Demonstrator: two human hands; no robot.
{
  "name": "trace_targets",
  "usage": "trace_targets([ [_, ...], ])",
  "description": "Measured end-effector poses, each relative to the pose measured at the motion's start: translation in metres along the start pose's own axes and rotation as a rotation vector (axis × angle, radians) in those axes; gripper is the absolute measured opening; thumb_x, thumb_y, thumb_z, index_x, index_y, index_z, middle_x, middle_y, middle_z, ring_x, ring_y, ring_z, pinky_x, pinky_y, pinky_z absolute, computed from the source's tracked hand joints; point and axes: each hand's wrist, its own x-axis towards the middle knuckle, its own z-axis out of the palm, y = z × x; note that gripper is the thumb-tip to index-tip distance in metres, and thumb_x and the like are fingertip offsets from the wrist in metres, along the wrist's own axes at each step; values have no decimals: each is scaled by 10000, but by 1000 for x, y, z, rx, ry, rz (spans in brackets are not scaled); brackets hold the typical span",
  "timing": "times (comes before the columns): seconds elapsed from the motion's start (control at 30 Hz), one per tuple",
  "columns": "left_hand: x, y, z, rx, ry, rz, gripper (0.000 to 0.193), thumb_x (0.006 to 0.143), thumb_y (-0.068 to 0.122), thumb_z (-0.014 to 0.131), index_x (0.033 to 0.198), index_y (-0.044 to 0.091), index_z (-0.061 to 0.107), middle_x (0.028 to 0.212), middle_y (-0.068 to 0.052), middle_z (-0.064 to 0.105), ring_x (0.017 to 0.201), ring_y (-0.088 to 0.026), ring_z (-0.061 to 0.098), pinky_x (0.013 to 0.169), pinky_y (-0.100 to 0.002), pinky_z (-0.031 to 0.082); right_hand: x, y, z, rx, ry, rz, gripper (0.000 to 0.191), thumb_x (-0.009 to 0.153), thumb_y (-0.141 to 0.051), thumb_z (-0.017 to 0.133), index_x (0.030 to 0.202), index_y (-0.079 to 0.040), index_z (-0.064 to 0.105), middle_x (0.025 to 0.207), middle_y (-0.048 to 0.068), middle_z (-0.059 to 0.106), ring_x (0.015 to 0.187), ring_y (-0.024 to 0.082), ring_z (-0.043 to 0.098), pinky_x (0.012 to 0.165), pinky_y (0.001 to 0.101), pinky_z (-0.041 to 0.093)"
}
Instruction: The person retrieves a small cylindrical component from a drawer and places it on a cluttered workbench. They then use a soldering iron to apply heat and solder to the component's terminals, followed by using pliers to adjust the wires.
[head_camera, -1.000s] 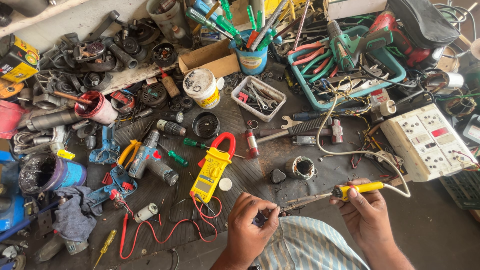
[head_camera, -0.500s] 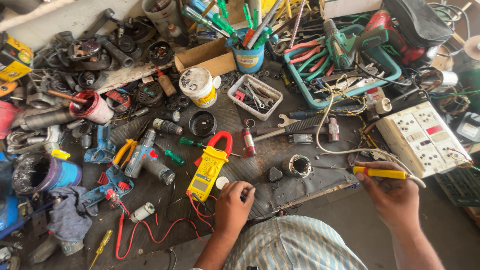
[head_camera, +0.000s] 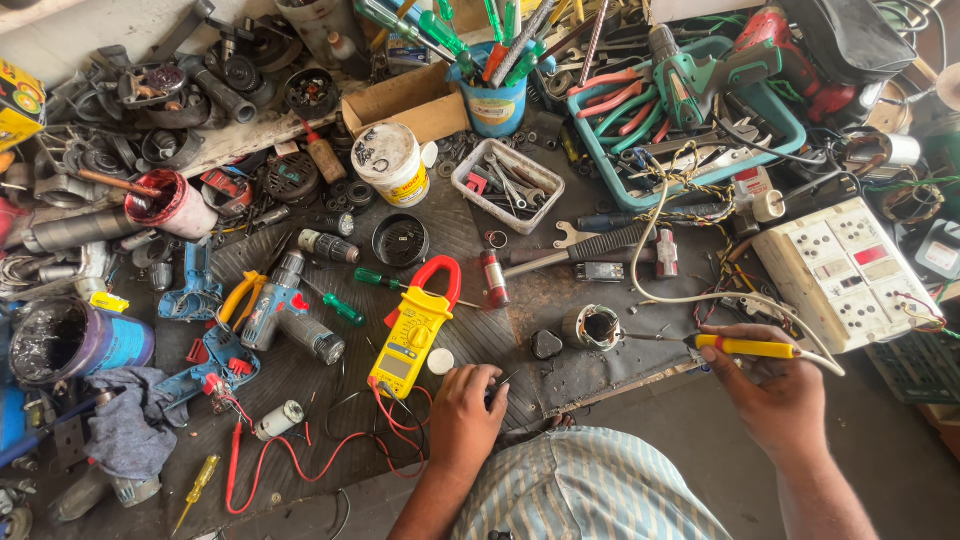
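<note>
Gripping a small dark part (head_camera: 497, 390) on the workbench edge, the left hand (head_camera: 465, 408) is clenched; the right hand (head_camera: 775, 392) grasps a yellow-handled soldering iron (head_camera: 752, 348), its tip not yet touching anything. Farther back, a white tray (head_camera: 508, 183) holds small spanners, a blue cup (head_camera: 497, 103) screwdrivers, a teal basket (head_camera: 695, 110) pliers and a drill.

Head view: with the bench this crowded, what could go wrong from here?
The yellow-handled tool in the right hand trails a white cord over loose parts; it could snag. The left hand works right beside the yellow clamp meter and its red leads, which could be dragged.
</note>
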Motion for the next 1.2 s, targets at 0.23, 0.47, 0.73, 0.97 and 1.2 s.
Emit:
trace_targets([
  [0.23,0,1,0,6,-2,0,231,810,144,787,994,80,662,887,-58,671,878,-282,639,768,-421,517,2,1,3,-35,-16,-27,299,894,26,728,1176,29,630,1145,124,712,1078,151,683,942,268,546],
  [0.47,-1,2,2,-4,-14,-9,237,805,153,790,993,84,664,895,-60,673,891,-284,636,788,-423,514,4,2,10,-116,-7,13,310,880,11,748,1173,26,647,1119,120,734,1052,150,691,929,263,540],
  [0.73,-3,-1,3,-3,-20,6,248,805,148,786,1008,82,660,917,-72,675,903,-294,636,798,-435,510,8,-7,22,-93,-16,-38,341,910,-9,730,1238,21,642,1134,115,746,1064,136,692,960,262,544],
  [0.97,-6,1,-5,2,1,63,335,777,145,799,1064,61,649,1047,-115,673,975,-339,628,848,-442,507,5,-6,31,-194,5,-61,580,868,-72,776,1398,10,556,1249,126,710,1111,162,670,971,299,539],
  [1.2,-19,-7,-27,-21,74,-31,341,799,150,794,1097,65,650,1097,-122,670,1026,-347,635,884,-443,520,-21,40,34,-265,31,102,625,809,-147,842,1304,27,503,1156,97,691,1017,151,691,844,298,570],
])
